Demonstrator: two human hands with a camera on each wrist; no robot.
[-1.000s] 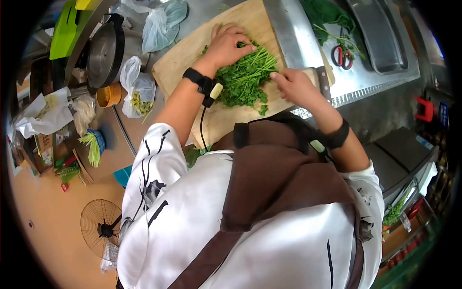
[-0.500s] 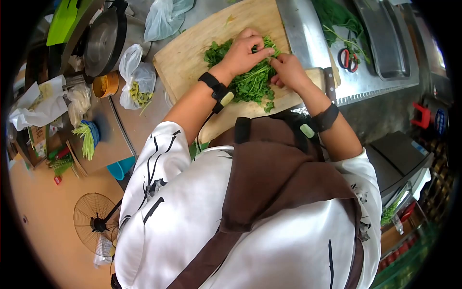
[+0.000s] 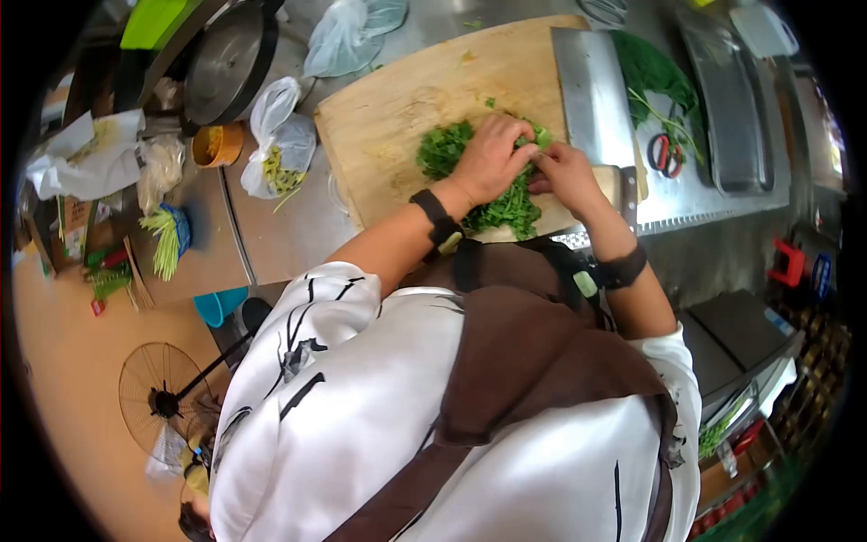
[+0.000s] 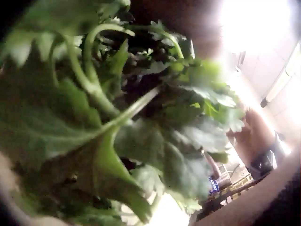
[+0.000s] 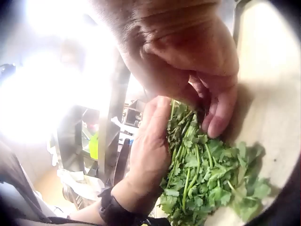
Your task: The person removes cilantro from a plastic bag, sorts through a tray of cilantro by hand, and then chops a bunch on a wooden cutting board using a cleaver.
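Observation:
A bunch of cilantro (image 3: 506, 212) lies on the wooden cutting board (image 3: 388, 117), its leaves spread toward the body and to the left. My left hand (image 3: 492, 158) grips the bunch from above, fingers curled over it. Leaves and stems fill most of the left wrist view. Close against the left thumb, my right hand (image 3: 569, 176) pinches at the stem end of the cilantro. In the right wrist view its curled fingers (image 5: 217, 113) press into the greens (image 5: 197, 174), while its thumb is hidden.
A cleaver (image 3: 591, 99) lies along the board's right edge. Beyond it are red-handled scissors (image 3: 666, 155), green stems and a metal tray (image 3: 741, 117). To the left stand plastic bags (image 3: 280, 135), an orange container (image 3: 217, 144) and a pan (image 3: 230, 68).
The left hand has moved from the far left of the bunch toward the body and right, meeting the right hand. The cilantro has been gathered closer, and the head view has shifted.

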